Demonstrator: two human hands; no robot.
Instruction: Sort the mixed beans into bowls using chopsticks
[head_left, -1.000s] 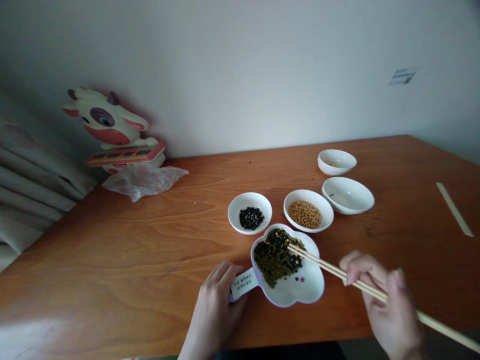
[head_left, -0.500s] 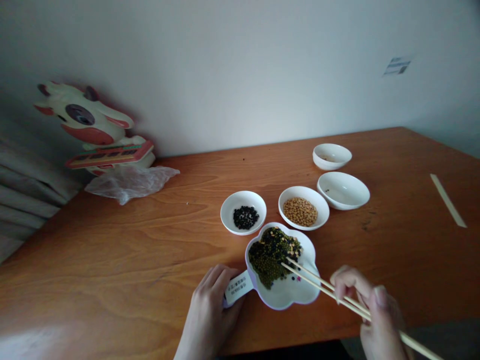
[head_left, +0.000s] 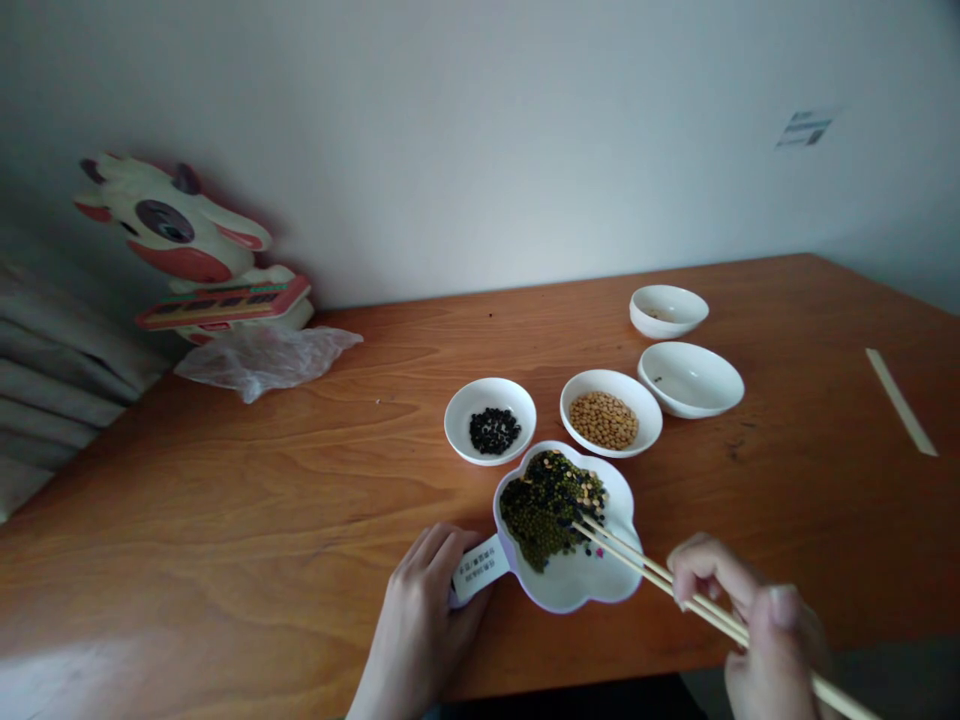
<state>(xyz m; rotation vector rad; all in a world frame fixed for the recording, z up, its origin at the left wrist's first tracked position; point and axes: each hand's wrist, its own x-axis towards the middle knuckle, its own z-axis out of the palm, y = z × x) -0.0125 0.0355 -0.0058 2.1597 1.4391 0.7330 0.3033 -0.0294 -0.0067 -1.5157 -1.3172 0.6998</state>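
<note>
A white flower-shaped dish (head_left: 592,585) with a labelled handle (head_left: 480,571) sits near the table's front edge and holds a heap of mixed green, black and yellow beans (head_left: 551,505). My left hand (head_left: 424,620) is closed round the handle. My right hand (head_left: 757,630) grips a pair of wooden chopsticks (head_left: 645,570), whose tips rest in the right side of the bean heap. Behind the dish stand a small white bowl of black beans (head_left: 490,421) and a white bowl of yellow soybeans (head_left: 610,413).
Two more white bowls, nearly empty, stand at the back right: one (head_left: 691,380) nearer, one (head_left: 667,310) farther. A chopstick wrapper (head_left: 900,400) lies at the far right. A cow toy (head_left: 191,255) and a crumpled plastic bag (head_left: 266,355) sit at the back left by the wall.
The chopstick tips drew back toward the dish's front right half a second ago and now sit in the heap's right edge again. My left hand has stayed on the handle.
</note>
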